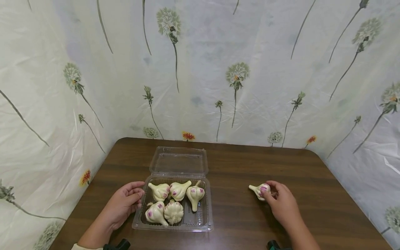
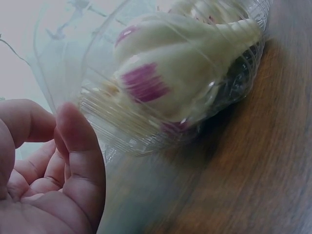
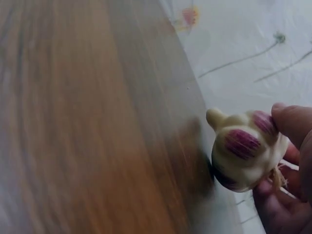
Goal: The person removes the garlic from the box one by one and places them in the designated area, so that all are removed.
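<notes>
A clear plastic clamshell box [image 1: 210, 222] stands on the table with its lid [image 1: 179, 161] folded back. Inside lie several glossy white garlic bulbs, one with its stem pointing forward [image 1: 195, 194]. At the box's left rim, my left hand [image 1: 123, 205] has thumb and forefinger together on the edge; in the left wrist view, a purple-marked bulb [image 2: 175, 73] shows through the plastic wall near the thumb [image 2: 78, 131]. Well to the right, my right hand [image 1: 282, 203] pinches another garlic bulb [image 3: 243, 146] between thumb and fingers, close over the table, its stem pointing left.
The brown wooden table [image 1: 229, 194] has rounded far corners. A pale sheet [image 1: 203, 52] printed with dandelions hangs behind it and along both sides. Dark bands with black parts [image 1: 120, 244] are worn at the wrists.
</notes>
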A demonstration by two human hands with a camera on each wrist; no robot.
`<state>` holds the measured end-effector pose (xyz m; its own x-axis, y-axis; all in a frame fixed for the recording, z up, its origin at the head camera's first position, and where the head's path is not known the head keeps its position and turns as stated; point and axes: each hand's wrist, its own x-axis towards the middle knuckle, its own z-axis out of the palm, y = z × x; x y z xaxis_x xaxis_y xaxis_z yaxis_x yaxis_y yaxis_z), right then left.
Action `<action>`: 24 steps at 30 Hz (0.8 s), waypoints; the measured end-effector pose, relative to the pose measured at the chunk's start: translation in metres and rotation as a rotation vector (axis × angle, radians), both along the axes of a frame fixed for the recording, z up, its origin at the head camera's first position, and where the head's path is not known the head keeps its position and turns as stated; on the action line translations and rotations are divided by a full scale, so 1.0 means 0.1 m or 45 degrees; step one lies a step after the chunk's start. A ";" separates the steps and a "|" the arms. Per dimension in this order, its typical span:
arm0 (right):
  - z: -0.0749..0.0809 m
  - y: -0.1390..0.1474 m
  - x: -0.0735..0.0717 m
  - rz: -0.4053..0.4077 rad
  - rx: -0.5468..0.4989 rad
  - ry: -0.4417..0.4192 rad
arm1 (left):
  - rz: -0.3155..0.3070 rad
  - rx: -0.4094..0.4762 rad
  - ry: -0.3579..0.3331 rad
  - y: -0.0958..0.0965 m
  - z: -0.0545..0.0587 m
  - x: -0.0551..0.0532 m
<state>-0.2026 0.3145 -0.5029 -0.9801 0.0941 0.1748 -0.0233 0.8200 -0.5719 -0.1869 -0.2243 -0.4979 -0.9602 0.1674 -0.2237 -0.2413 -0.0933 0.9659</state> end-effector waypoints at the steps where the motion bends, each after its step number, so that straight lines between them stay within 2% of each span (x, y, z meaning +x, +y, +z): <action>1: 0.00 0.00 0.00 -0.009 -0.001 0.000 | -0.001 0.000 0.001 0.00 0.00 0.00; 10: -0.02 0.02 0.04 -0.073 -0.040 -0.095 | -0.011 0.007 0.000 -0.01 -0.03 0.01; 24: -0.02 0.02 0.00 -0.052 -0.088 -0.058 | -0.005 0.003 0.005 0.00 -0.01 0.00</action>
<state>-0.2028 0.3162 -0.5048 -0.9819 0.1448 0.1220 0.0369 0.7782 -0.6270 -0.1864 -0.2244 -0.4990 -0.9604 0.1719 -0.2194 -0.2377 -0.0945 0.9667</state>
